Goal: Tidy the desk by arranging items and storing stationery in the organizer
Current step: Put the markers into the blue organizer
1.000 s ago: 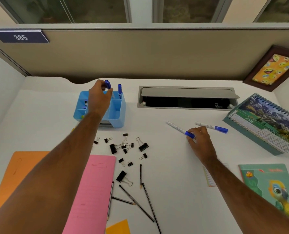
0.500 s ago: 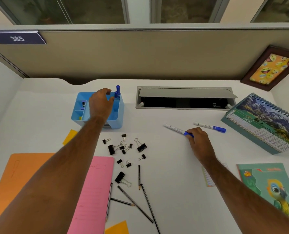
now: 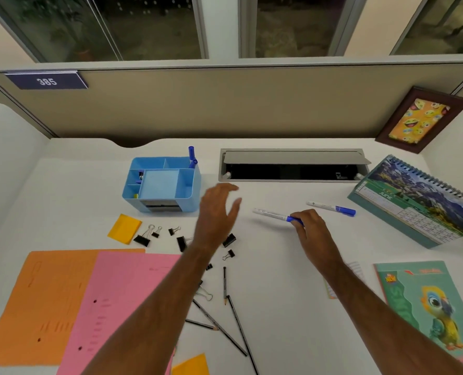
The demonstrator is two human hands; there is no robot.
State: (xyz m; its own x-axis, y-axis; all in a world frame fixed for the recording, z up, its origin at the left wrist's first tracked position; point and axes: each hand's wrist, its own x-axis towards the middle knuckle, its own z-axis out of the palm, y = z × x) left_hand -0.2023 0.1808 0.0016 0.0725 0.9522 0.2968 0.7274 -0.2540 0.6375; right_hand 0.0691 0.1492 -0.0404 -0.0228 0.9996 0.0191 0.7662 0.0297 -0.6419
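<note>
Right hand [image 3: 313, 228] is pinching the blue-capped end of a white marker [image 3: 272, 215] — barrel sticks out to the left and slightly away from the person, apparently just off the desk [image 3: 279, 293] or barely resting on it, can't tell which. Left hand [image 3: 218, 212] is empty, fingers spread and relaxed, hovering between the blue organizer [image 3: 161, 194] and that marker.

Key geometry: the marker's long axis runs roughly left-right, free white end pointing at the left hand's thumb, a small gap between them. So the left hand is nearer the organizer, the right hand owns the marker. Likely next step — a handoff to the left, or the right hand carries it across itself.

Organizer sits to the left and a bit further back from both hands. 2 blue pens [image 3: 192, 158] already stand in its back-right compartment; that's the probable slot.

Second marker [image 3: 330, 208] lies on the desk just right of the right hand, same orientation, cap to the right. Untouched. Binder clips [image 3: 143, 238] and pencils [image 3: 235, 323] not stored yet.
</note>
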